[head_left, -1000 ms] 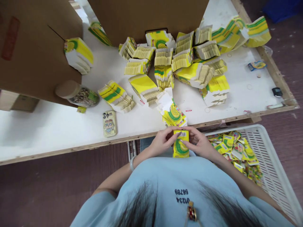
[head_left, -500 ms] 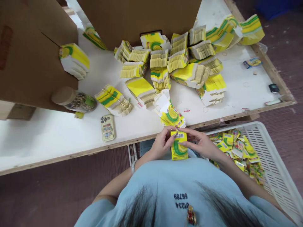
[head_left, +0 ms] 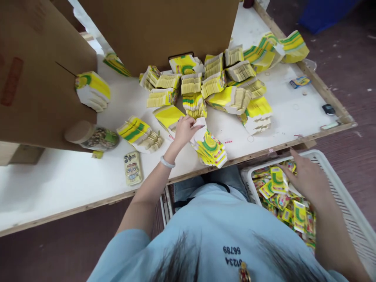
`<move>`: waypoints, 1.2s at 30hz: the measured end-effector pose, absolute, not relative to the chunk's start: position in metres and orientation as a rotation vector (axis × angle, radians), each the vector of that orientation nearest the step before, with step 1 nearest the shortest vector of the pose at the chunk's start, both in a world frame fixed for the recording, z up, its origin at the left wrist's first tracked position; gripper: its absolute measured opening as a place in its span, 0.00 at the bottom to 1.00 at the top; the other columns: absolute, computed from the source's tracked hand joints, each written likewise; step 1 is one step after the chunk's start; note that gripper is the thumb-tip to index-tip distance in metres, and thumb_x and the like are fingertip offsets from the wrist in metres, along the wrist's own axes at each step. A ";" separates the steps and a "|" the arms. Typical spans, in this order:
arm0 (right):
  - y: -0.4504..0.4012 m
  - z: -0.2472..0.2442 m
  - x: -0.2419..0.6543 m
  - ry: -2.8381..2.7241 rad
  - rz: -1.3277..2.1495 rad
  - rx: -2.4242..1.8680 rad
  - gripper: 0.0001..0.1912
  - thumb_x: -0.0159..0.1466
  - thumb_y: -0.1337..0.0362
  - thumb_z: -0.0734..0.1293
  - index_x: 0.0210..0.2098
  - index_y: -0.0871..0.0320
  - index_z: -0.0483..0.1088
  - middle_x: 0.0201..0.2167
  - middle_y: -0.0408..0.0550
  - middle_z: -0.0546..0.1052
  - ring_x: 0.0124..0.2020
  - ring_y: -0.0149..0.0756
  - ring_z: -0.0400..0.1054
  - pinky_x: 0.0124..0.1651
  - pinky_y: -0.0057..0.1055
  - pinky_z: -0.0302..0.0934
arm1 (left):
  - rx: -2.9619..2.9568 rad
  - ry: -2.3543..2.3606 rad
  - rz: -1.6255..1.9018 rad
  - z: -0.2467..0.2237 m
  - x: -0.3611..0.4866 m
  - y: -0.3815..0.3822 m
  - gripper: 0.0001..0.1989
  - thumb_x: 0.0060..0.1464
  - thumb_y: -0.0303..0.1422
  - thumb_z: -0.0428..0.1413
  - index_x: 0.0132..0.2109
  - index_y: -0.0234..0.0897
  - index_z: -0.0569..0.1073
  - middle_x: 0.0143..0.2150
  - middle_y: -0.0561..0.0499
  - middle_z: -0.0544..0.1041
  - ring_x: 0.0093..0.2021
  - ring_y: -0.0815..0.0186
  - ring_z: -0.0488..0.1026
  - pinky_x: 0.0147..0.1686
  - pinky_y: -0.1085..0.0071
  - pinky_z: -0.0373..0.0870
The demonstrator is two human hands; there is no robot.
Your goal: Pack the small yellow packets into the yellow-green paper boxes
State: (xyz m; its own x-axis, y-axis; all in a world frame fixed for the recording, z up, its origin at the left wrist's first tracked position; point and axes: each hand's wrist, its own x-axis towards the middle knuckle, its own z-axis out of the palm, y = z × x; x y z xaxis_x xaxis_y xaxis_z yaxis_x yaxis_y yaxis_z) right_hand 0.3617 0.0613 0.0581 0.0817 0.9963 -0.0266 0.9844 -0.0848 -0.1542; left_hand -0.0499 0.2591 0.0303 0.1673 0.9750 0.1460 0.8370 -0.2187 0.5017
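My left hand (head_left: 185, 131) reaches over the table, its fingers pinching the white end flap of a flat yellow carton at the top of a fanned stack (head_left: 210, 147). Yellow and green print with a fruit picture covers these cartons. Over at the right, my right hand (head_left: 307, 176) hangs above a white plastic basket (head_left: 343, 196), thumb and fingers apart. Just left of its thumb lies a small yellow box (head_left: 278, 179), among many similar filled boxes in the basket. Whether the thumb touches that box I cannot tell.
Bundles of flat cartons (head_left: 214, 84) crowd the table's middle. Large cardboard boxes (head_left: 164, 31) stand behind and at left (head_left: 38, 78). A phone (head_left: 132, 168), a lidded jar (head_left: 100, 137) and a black object (head_left: 328, 109) lie around them. A wooden edge (head_left: 249, 156) borders the table.
Both hands held a small yellow box at my front; now they are apart. My left hand moved forward to the fanned cartons, my right hand right to the basket, without the box in its grasp.
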 end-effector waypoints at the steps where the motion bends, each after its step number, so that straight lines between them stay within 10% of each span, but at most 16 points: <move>1: 0.063 0.058 0.352 -2.061 0.167 -2.195 0.35 0.69 0.47 0.58 0.66 0.66 0.62 0.51 0.69 0.76 0.53 0.61 0.71 0.55 0.57 0.64 | 2.180 1.710 0.678 0.031 -0.052 0.264 0.14 0.58 0.40 0.62 0.30 0.35 0.75 0.40 0.44 0.76 0.46 0.55 0.69 0.50 0.58 0.64; 6: 0.107 0.062 0.267 -1.970 0.203 -1.735 0.32 0.70 0.48 0.59 0.66 0.60 0.60 0.57 0.63 0.73 0.60 0.55 0.67 0.61 0.55 0.62 | 2.294 1.548 1.028 0.051 -0.062 0.265 0.22 0.68 0.43 0.48 0.34 0.35 0.78 0.55 0.41 0.76 0.55 0.57 0.69 0.56 0.58 0.64; 12: 0.176 0.065 0.162 -1.859 0.104 -1.246 0.34 0.67 0.45 0.64 0.66 0.56 0.58 0.63 0.61 0.67 0.69 0.58 0.54 0.70 0.66 0.44 | 1.996 1.279 1.270 0.102 -0.047 0.211 0.27 0.67 0.48 0.48 0.27 0.35 0.74 0.20 0.55 0.67 0.21 0.72 0.64 0.24 0.75 0.61; 16: 0.181 0.059 0.135 -1.856 0.175 -1.056 0.27 0.70 0.50 0.62 0.63 0.57 0.60 0.50 0.59 0.75 0.53 0.49 0.71 0.62 0.54 0.61 | 1.854 1.144 1.392 0.122 -0.045 0.169 0.20 0.68 0.43 0.51 0.35 0.36 0.79 0.24 0.53 0.74 0.21 0.73 0.69 0.22 0.77 0.64; 20: 0.154 0.055 0.135 -1.627 0.322 -0.982 0.22 0.73 0.55 0.59 0.63 0.55 0.56 0.50 0.57 0.75 0.48 0.43 0.73 0.49 0.41 0.71 | 1.767 0.900 1.374 0.096 -0.043 0.144 0.27 0.62 0.51 0.55 0.64 0.47 0.69 0.57 0.44 0.77 0.51 0.58 0.78 0.43 0.66 0.78; 24: 0.125 0.061 0.136 -1.490 0.499 -1.034 0.17 0.75 0.57 0.52 0.60 0.52 0.60 0.53 0.55 0.74 0.57 0.44 0.70 0.58 0.45 0.68 | 1.807 0.784 1.059 0.057 -0.021 0.121 0.51 0.55 0.52 0.62 0.75 0.52 0.41 0.75 0.41 0.53 0.73 0.46 0.53 0.68 0.49 0.60; 28: 0.111 0.063 0.135 -1.514 0.580 -1.105 0.19 0.75 0.56 0.52 0.59 0.52 0.64 0.57 0.56 0.73 0.64 0.47 0.65 0.68 0.54 0.56 | 1.726 0.781 0.967 0.046 -0.003 0.104 0.43 0.62 0.52 0.53 0.75 0.49 0.41 0.68 0.39 0.64 0.66 0.48 0.65 0.64 0.49 0.64; 36: 0.104 0.063 0.131 -1.304 1.034 -1.253 0.20 0.72 0.49 0.57 0.56 0.54 0.63 0.45 0.53 0.79 0.46 0.41 0.76 0.47 0.37 0.72 | 1.562 1.183 0.977 0.054 -0.013 0.089 0.24 0.67 0.50 0.45 0.47 0.36 0.74 0.36 0.46 0.75 0.35 0.62 0.70 0.38 0.64 0.72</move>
